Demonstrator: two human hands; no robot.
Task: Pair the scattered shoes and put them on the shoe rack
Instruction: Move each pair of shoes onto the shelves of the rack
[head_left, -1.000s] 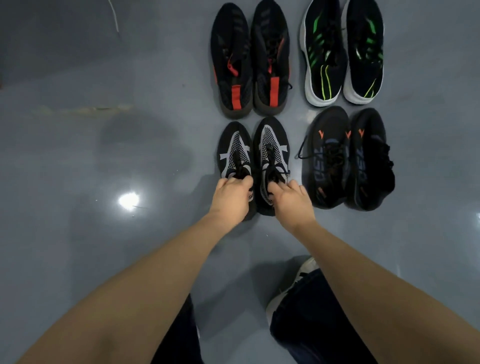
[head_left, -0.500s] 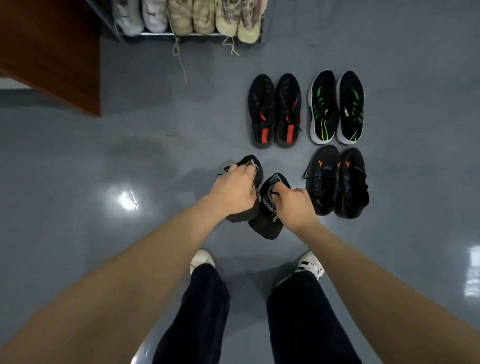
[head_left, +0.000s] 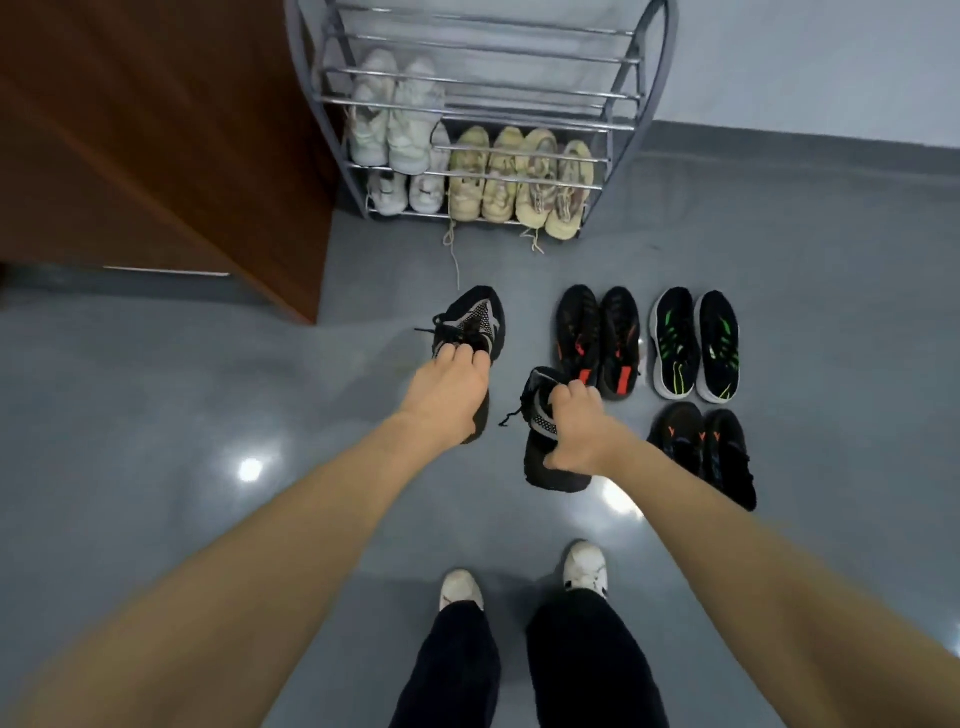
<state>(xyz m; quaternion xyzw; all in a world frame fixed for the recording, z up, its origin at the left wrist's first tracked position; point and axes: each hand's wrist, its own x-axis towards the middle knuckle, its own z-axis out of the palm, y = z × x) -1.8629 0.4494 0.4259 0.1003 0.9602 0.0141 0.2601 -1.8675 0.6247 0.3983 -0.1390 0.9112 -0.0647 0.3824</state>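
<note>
Head view, person standing. Left hand (head_left: 445, 396) grips a black-and-grey knit shoe (head_left: 475, 323) at its collar, fingers curled over the opening; the hand covers the heel end, only the toe half and a loose lace show. Right hand (head_left: 581, 432) clamps the matching shoe (head_left: 540, 415), fingers curled into the mouth, thumb at the heel; this shoe hangs toe-away and tilted, its upper mostly hidden by the hand. Both shoes are held off the floor, apart from each other.

Shoe rack (head_left: 613, 124) ahead against the wall: top cut off by the frame edge. Lower tiers hold pale shoes: a white pair (head_left: 397, 119) on a middle tier, another white pair (head_left: 405, 193) and two beige pairs (head_left: 519, 179) at the bottom, partly barred by the rails; laces trail onto the floor. Exact tier count hard to read, possibly four.

On the floor right of the hands: black pair with red tabs (head_left: 597, 340), black pair with green stripes (head_left: 696, 345), and nearer, black pair with orange marks (head_left: 711, 452), partly behind the right forearm.

Floor (head_left: 182, 415) is grey, glossy, with bright light reflections. Brown wooden cabinet (head_left: 156, 145) just left of the rack. Person's white shoes (head_left: 586, 566) and dark trousers at the bottom.
</note>
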